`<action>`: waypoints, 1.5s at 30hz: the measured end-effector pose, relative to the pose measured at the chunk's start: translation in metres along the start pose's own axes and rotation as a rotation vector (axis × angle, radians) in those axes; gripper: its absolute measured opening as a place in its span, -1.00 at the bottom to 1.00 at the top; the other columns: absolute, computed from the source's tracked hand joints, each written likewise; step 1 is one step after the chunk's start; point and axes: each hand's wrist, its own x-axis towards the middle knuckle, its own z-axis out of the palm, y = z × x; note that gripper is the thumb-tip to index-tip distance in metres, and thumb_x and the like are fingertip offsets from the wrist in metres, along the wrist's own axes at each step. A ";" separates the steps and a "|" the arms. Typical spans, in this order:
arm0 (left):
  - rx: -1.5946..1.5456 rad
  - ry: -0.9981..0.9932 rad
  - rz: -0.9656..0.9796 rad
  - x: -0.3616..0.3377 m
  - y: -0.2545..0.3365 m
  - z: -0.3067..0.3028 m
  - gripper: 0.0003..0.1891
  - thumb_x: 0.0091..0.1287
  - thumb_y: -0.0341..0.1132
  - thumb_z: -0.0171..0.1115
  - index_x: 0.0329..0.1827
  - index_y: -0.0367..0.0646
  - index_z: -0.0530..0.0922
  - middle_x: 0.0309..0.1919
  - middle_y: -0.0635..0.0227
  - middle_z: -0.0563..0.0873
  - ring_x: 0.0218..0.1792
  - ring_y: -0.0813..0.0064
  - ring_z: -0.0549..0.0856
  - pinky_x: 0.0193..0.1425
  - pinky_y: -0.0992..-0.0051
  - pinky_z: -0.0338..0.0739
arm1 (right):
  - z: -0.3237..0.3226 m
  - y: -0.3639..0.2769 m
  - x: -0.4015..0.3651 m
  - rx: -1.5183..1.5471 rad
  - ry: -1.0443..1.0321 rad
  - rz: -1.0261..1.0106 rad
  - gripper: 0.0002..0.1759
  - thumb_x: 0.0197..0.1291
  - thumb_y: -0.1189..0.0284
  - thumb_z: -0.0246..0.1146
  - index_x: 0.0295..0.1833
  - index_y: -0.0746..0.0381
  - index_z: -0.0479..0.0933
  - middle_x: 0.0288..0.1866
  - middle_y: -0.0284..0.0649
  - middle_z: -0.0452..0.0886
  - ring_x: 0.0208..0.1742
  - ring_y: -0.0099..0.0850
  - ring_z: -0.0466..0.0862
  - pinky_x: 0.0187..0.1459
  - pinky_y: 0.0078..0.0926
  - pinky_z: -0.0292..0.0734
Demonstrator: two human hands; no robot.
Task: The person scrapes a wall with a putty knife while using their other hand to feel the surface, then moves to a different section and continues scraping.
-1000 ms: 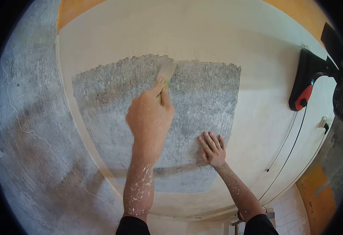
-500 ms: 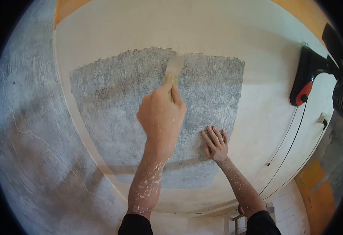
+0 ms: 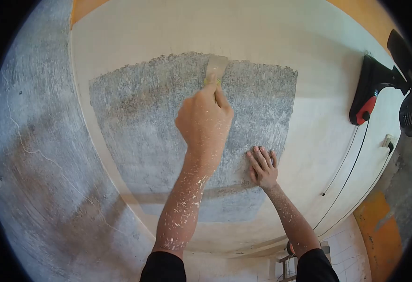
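My left hand (image 3: 203, 122) is closed round the handle of a scraper (image 3: 217, 66), its index finger stretched along the tool towards the blade. The flat blade meets the ragged upper edge of a bared grey patch (image 3: 140, 117) in the wall, where the cream paint (image 3: 187, 28) begins. Lower and to the right, my right hand (image 3: 264, 171) lies with fingers spread on the grey patch, near its right side, holding nothing. Pale flakes speckle both forearms. Most of the scraper's handle is hidden in my left hand.
A black and red wall fan (image 3: 363, 98) hangs at the right with dangling cords. Below it, a plug sits in a wall socket (image 3: 387, 140). Grey bare wall (image 3: 37, 141) spans the left. A stool-like object (image 3: 286, 268) stands at the bottom, on pale floor tiles.
My left hand and the scraper have moved slightly up and to the right in view. The right hand stays on the patch. The whole view has shifted a little.
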 end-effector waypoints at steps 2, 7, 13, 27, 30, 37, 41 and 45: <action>0.014 0.006 0.013 -0.006 -0.005 -0.004 -0.68 0.43 -0.22 0.17 0.18 0.00 0.68 -0.52 0.16 0.75 -0.51 0.33 0.76 -0.42 0.39 0.60 | -0.001 -0.002 -0.001 0.006 -0.009 0.005 -0.43 0.25 0.27 0.18 0.42 -0.07 0.46 0.47 -0.34 0.43 0.52 -0.36 0.33 0.60 -0.11 -0.12; -0.036 0.075 0.049 -0.004 -0.002 0.005 -0.69 0.43 -0.26 0.15 0.15 -0.07 0.68 -0.57 0.13 0.73 -0.50 0.24 0.79 -0.49 0.34 0.64 | -0.002 -0.001 0.002 0.017 -0.006 0.005 -0.42 0.24 0.29 0.18 0.42 -0.07 0.46 0.47 -0.33 0.42 0.53 -0.36 0.32 0.61 -0.10 -0.14; -0.083 0.069 0.042 0.000 -0.004 0.008 -0.68 0.43 -0.25 0.16 0.18 -0.05 0.68 -0.54 0.16 0.74 -0.50 0.29 0.78 -0.47 0.36 0.61 | 0.001 0.000 0.001 0.002 0.008 -0.006 -0.42 0.24 0.28 0.17 0.42 -0.06 0.46 0.48 -0.33 0.41 0.54 -0.37 0.30 0.60 -0.08 -0.13; -0.100 0.061 0.014 0.004 -0.018 0.016 -0.67 0.43 -0.27 0.18 0.21 -0.08 0.65 -0.56 0.21 0.73 -0.53 0.44 0.74 -0.44 0.47 0.55 | -0.002 -0.003 -0.003 0.036 0.001 -0.007 -0.42 0.20 0.35 0.16 0.39 -0.01 0.49 0.48 -0.25 0.42 0.52 -0.30 0.33 0.57 -0.06 -0.07; -0.120 0.052 -0.010 -0.002 -0.022 0.009 -0.68 0.44 -0.30 0.18 0.21 -0.10 0.65 -0.56 0.20 0.73 -0.55 0.52 0.72 -0.50 0.51 0.51 | 0.000 0.000 0.004 0.015 0.003 0.006 -0.39 0.20 0.31 0.18 0.42 -0.05 0.45 0.49 -0.32 0.41 0.53 -0.35 0.31 0.60 -0.09 -0.12; -0.100 0.115 0.104 0.001 -0.027 0.007 -0.67 0.43 -0.34 0.16 0.20 -0.16 0.64 -0.64 0.18 0.71 -0.62 0.44 0.74 -0.62 0.50 0.52 | 0.000 -0.001 0.003 0.010 -0.005 0.005 -0.40 0.19 0.31 0.19 0.41 -0.04 0.47 0.49 -0.30 0.41 0.53 -0.33 0.32 0.59 -0.08 -0.11; -0.079 0.121 0.117 0.003 -0.026 0.007 -0.68 0.43 -0.33 0.16 0.18 -0.16 0.66 -0.67 0.20 0.68 -0.67 0.46 0.71 -0.63 0.50 0.50 | 0.000 -0.002 0.000 0.004 -0.001 -0.009 -0.41 0.19 0.34 0.15 0.39 0.01 0.49 0.48 -0.23 0.41 0.53 -0.28 0.31 0.57 -0.05 -0.09; -0.159 0.058 0.003 0.009 -0.026 0.007 -0.68 0.46 -0.26 0.14 0.19 -0.11 0.66 -0.54 0.16 0.74 -0.57 0.41 0.73 -0.49 0.43 0.55 | -0.001 -0.001 0.001 0.030 0.018 -0.018 -0.41 0.18 0.36 0.14 0.38 0.04 0.50 0.48 -0.20 0.41 0.53 -0.25 0.31 0.57 -0.03 -0.08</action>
